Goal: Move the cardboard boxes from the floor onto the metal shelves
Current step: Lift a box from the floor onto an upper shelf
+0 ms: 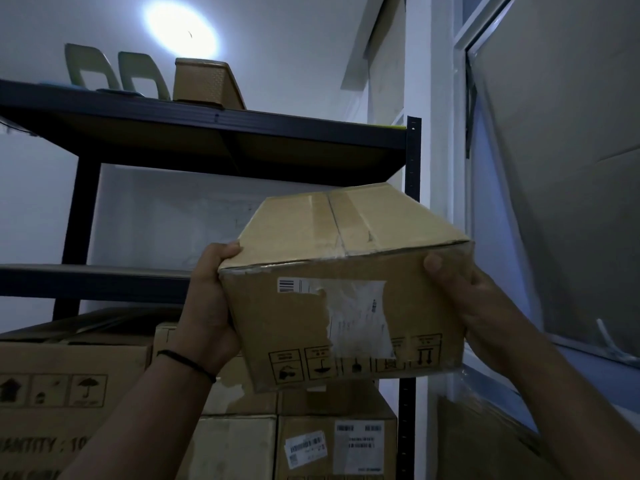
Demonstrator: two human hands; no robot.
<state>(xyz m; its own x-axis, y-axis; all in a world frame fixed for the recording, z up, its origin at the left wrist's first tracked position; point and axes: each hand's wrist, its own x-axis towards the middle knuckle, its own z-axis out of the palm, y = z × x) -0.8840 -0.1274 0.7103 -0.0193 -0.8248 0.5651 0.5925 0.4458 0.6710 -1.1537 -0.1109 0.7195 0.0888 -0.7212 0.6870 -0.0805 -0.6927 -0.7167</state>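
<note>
— What are the fingers doing?

— The left hand (207, 306) has its fingers (225, 251) curled over the box's (343, 299) upper left edge, palm flat against that side. The right hand (471, 299) clamps the other side, thumb (437, 266) pressed on the front face near the top corner. There's a black band (187, 363) on the left wrist.

— And the box, where is it?

— Up in the air between both hands, tilted, taped seam on top, a torn label (356, 313) on the front. It's held in front of the rack (214, 123), about level with the open bay between the two dark shelves, touching neither.

— Anything else on the rack?

— Stacked cartons (69, 386) below, under the lower shelf (93, 280). On the top shelf sits a tan bin (204, 81) beside two pale chair backs (86, 69). A ceiling light (181, 27) glows above, and a window (554, 168) stands to the right
</note>
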